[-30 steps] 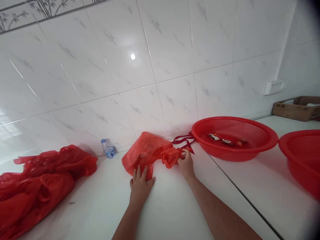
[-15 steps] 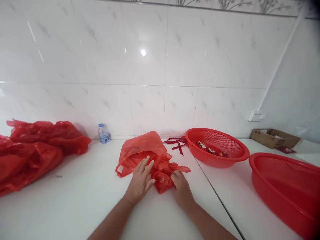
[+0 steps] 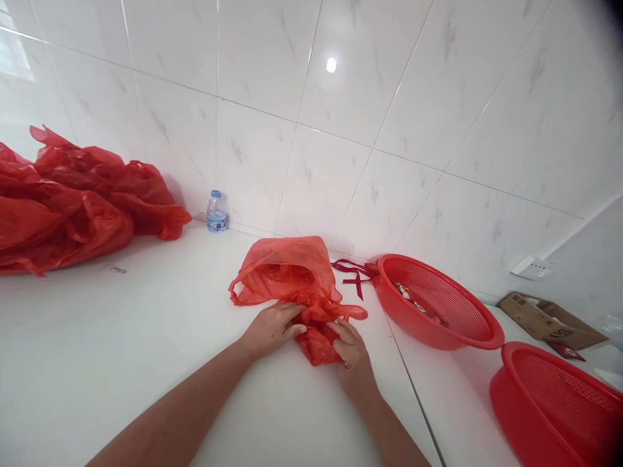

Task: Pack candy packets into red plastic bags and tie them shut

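Observation:
A red plastic bag lies crumpled on the white counter near the tiled wall. My left hand rests on the bag's near edge with its fingers pressed onto the plastic. My right hand is closed on a bunched end of the same bag, just right of the left hand. A dark red ribbon lies behind the bag, next to a basket.
A red mesh basket with a few small packets stands to the right, a second red basket nearer the corner. A heap of red bags lies at far left. A small water bottle and a cardboard box stand by the wall.
My right hand has drawn the bag's bunched end back toward me and away from the ribbon. My left hand has slid rightward onto that bunch. The camera view has tilted and swung left.

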`<state>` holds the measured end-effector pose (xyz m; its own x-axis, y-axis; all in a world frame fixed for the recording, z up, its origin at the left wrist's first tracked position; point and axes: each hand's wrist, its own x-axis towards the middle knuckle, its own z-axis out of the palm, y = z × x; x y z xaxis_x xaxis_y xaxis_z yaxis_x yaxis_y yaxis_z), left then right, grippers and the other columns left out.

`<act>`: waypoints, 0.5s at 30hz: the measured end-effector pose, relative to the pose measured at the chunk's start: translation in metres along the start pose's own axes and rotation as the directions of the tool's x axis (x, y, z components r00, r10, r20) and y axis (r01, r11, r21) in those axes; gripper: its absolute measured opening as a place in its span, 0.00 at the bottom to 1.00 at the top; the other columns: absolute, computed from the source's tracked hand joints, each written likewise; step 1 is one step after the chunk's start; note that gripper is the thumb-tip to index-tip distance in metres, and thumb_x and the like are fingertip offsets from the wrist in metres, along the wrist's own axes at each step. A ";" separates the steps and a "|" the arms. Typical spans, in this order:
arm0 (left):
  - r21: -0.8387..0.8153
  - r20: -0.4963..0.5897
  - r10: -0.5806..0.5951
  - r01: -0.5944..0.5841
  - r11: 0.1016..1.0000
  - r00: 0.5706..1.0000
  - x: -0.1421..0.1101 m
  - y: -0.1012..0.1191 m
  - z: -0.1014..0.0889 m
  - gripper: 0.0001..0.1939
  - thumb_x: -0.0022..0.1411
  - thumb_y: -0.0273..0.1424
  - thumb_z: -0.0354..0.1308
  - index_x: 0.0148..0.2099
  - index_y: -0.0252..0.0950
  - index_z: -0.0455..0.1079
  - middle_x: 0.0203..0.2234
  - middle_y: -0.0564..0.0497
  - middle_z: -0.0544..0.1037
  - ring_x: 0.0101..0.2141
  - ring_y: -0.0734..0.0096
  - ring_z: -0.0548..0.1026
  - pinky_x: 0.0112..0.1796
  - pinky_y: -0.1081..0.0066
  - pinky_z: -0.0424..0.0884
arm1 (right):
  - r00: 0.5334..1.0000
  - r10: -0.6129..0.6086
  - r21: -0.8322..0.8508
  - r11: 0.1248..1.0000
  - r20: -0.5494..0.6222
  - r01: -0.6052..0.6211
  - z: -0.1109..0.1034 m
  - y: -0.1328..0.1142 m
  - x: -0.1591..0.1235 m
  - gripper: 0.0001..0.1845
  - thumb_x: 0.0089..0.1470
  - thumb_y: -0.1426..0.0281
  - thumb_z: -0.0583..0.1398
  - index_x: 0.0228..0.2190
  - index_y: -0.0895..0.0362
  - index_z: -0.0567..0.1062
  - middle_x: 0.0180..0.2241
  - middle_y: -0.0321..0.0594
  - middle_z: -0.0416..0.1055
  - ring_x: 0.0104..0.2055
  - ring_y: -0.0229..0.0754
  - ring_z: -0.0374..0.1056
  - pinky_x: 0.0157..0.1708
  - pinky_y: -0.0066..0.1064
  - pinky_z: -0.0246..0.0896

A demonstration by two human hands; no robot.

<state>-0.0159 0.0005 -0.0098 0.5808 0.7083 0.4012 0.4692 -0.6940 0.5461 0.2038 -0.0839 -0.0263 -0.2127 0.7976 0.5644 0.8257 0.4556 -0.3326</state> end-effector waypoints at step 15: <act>0.356 -0.423 -0.302 0.463 0.812 0.854 0.036 -0.051 0.005 0.32 0.61 0.44 0.49 0.61 0.30 0.58 0.57 0.34 0.62 0.57 0.45 0.58 0.52 0.47 0.56 | 0.882 0.468 0.196 0.871 -0.054 -0.450 -0.049 0.065 -0.020 0.19 0.42 0.74 0.56 0.37 0.51 0.79 0.55 0.40 0.62 0.59 0.49 0.55 0.57 0.45 0.52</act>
<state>-0.0157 0.0611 -0.0269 0.0733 0.8695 0.4885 0.8866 -0.2811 0.3674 0.2867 -0.0896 -0.0224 0.2265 0.8955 0.3831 0.7128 0.1156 -0.6917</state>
